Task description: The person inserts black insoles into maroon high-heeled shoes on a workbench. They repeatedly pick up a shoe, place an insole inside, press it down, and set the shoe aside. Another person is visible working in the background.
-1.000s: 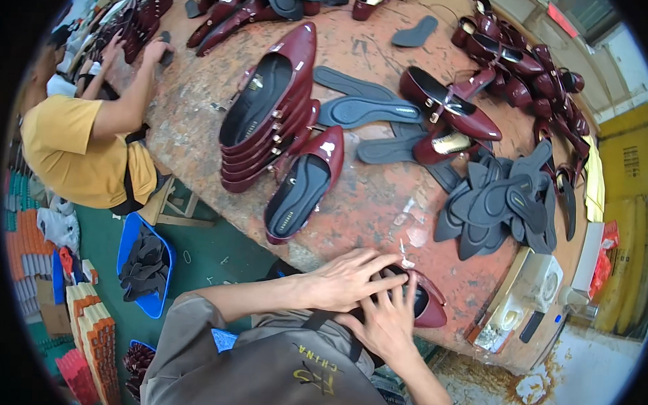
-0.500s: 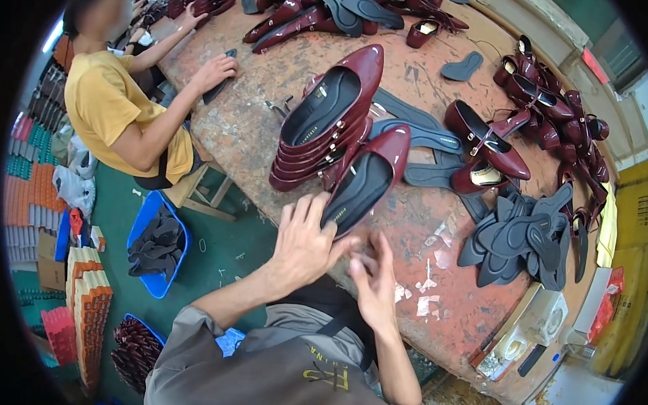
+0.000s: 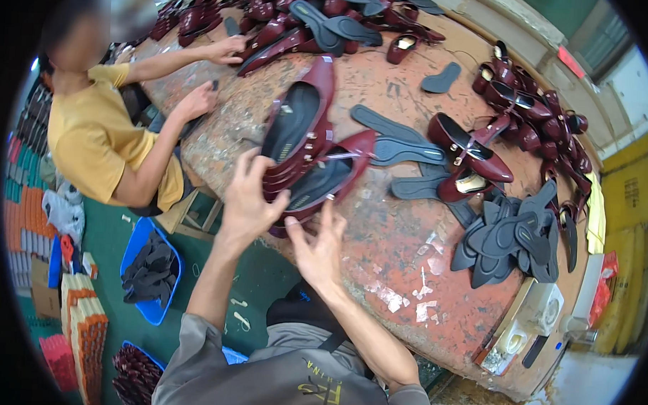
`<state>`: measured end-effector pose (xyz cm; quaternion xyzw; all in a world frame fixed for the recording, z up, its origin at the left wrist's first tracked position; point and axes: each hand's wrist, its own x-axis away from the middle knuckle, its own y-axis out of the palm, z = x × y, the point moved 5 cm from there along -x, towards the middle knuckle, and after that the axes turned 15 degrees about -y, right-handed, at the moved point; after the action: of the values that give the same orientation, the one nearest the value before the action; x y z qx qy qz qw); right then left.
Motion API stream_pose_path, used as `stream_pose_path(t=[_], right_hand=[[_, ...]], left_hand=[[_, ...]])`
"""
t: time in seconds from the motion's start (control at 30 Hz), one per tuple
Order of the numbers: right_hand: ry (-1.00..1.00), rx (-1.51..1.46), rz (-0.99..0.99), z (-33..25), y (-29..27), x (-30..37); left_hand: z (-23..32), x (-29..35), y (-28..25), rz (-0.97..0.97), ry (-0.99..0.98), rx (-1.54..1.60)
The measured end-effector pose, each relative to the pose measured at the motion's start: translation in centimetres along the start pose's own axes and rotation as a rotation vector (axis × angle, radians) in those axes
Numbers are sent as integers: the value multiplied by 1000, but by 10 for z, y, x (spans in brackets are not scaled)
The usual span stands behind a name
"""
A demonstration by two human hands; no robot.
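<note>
Dark red patent pointed flat shoes with buckled straps lie stacked one inside another in front of me, and the top shoe (image 3: pixel 300 121) shows a black insole. My left hand (image 3: pixel 247 203) is closed on the heel end of this stack, its thumb toward the neighbouring shoe. That nearer shoe (image 3: pixel 339 176), also dark red with a black insole, rests tilted against the stack's right side. My right hand (image 3: pixel 319 251) grips its heel end between thumb and fingers. The fingertips partly cover both heels.
Loose grey insoles (image 3: pixel 406 150) and a pair of red shoes (image 3: pixel 476 147) lie to the right, beyond an insole pile (image 3: pixel 505 237). More shoes heap along the far edge. At left sits a co-worker in a yellow shirt (image 3: pixel 115 142), near a blue bin (image 3: pixel 152 307) of dark pieces.
The shoe stack has shifted left and tilted. My left hand has moved left onto its heel end; my right hand has risen to the nearer shoe. The co-worker's hands have moved.
</note>
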<state>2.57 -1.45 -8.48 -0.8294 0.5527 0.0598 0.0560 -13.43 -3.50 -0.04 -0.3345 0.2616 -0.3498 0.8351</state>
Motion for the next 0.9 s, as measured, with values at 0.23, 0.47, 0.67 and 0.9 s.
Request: stream_pose_path(t=[0.23,0.47,0.67,0.9], right_hand=[[-61,529,-466,-38,-30,-90],[-589,1483,-354,28,-185,-199],[-741,1462,-223,9,-181,-183],[-854,1344,-193,-28,-176,-124]], left_hand=[[-41,-22,-22,48,-90,-158],[71,9,-8,344,230,84],[142,-69,174,-450,260,322],[126,-119,236,-853,34,-97]])
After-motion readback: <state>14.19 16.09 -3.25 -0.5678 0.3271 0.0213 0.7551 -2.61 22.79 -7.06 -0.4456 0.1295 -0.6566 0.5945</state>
